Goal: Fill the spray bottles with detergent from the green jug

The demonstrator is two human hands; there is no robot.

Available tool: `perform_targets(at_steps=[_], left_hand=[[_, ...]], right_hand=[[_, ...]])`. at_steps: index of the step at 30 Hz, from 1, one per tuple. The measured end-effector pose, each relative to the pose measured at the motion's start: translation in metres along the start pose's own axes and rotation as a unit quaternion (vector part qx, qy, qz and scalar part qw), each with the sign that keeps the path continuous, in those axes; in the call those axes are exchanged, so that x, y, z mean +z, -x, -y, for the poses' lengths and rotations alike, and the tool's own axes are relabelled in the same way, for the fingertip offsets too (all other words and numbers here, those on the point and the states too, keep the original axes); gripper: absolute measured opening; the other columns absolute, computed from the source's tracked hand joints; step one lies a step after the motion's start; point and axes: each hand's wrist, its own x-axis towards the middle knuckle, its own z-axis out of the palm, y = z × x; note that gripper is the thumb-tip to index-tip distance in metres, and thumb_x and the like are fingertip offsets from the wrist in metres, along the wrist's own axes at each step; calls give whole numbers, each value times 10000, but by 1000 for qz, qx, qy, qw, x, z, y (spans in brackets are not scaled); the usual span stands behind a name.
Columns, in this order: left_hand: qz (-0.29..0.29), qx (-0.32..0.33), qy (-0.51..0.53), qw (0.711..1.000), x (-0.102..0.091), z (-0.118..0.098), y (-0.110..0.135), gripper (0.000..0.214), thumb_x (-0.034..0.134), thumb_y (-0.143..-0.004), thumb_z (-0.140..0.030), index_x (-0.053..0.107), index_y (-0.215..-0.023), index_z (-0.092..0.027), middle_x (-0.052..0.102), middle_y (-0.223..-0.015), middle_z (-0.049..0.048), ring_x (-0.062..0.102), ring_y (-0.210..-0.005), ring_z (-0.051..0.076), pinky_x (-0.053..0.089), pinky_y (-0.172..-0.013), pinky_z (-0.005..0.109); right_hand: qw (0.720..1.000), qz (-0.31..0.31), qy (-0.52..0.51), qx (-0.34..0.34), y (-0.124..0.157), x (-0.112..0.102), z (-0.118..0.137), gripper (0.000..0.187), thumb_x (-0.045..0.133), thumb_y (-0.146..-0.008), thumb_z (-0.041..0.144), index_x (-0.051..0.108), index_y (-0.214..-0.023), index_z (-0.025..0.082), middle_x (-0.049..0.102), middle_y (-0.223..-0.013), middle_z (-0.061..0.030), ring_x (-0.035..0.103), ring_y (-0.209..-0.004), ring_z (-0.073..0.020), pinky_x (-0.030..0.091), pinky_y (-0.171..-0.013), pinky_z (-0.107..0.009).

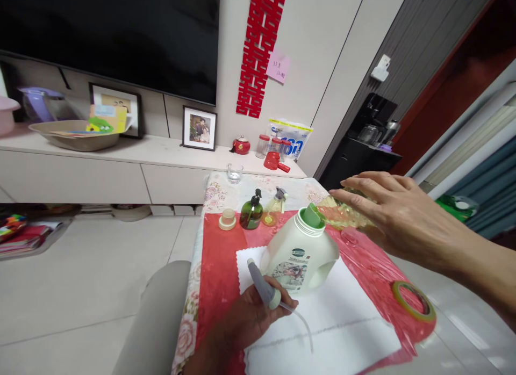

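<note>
My left hand (pixel 262 310) is closed around a grey trigger spray head (pixel 263 286), whose thin dip tube (pixel 303 322) hangs over the white sheet. My right hand (pixel 389 203) grips a clear yellowish bottle (pixel 342 211) tipped on its side. The bottle's mouth end meets the green spout (pixel 312 216) of a large pale detergent jug (pixel 300 254). The jug stands upright with its cap off, and its printed label faces me. Whether liquid is flowing I cannot tell. Behind the jug stand a green pump bottle (pixel 251 211) and a clear spray bottle (pixel 273 209).
A pale cap (pixel 227 219) stands left of the pump bottle. A tape roll (pixel 414 301) lies at the right on the red cover (pixel 221 251). White paper (pixel 342 332) lies under the jug. A glass cup (pixel 234 174) is at the table's far edge, near a cabinet (pixel 173 160).
</note>
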Motion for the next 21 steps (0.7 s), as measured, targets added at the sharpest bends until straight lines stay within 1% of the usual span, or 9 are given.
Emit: perform_targets(at_steps=[5, 8, 12, 17, 21], left_hand=[[10, 0, -5, 1000, 4, -3, 1, 302, 906, -727, -240, 742, -981, -222, 768, -975, 35, 724, -1014, 217, 456, -1078, 462], [5, -1, -10, 1000, 7, -4, 2, 304, 910, -724, -261, 745, -976, -222, 765, -972, 32, 719, -1011, 209, 450, -1082, 447], [9, 2, -15, 1000, 5, -3, 2, 339, 921, -709, -288, 741, -985, -212, 763, -975, 45, 717, -1019, 221, 450, -1080, 445], [12, 4, -20, 1000, 0, 0, 2, 276, 869, -776, -251, 729, -1011, -208, 761, -1007, 56, 710, -1046, 219, 449, -1091, 456], [16, 12, -23, 1000, 2, -1, 2, 257, 862, -781, -253, 719, -988, -205, 763, -996, 53, 709, -1043, 220, 465, -1075, 447]], right_hand=[[1000, 1, 23, -17, -4, -3, -2, 462, 510, -940, 213, 494, -1397, 275, 560, -1362, -102, 510, -1221, -305, 379, -838, -430], [999, 1, 29, -30, -7, -6, -3, 430, 485, -965, 229, 502, -1393, 274, 567, -1360, -103, 516, -1212, -301, 381, -841, -431], [999, -4, 36, -39, -12, -12, 0, 374, 444, -997, 253, 528, -1362, 258, 590, -1329, -107, 522, -1198, -305, 385, -833, -433], [997, -15, 62, -44, -16, -21, 4, 338, 358, -1041, 260, 570, -1304, 242, 604, -1320, -124, 532, -1174, -313, 392, -847, -466], [996, -10, 80, -46, -15, -24, 9, 346, 353, -1028, 199, 584, -1284, 229, 601, -1330, -129, 513, -1221, -326, 392, -913, -515]])
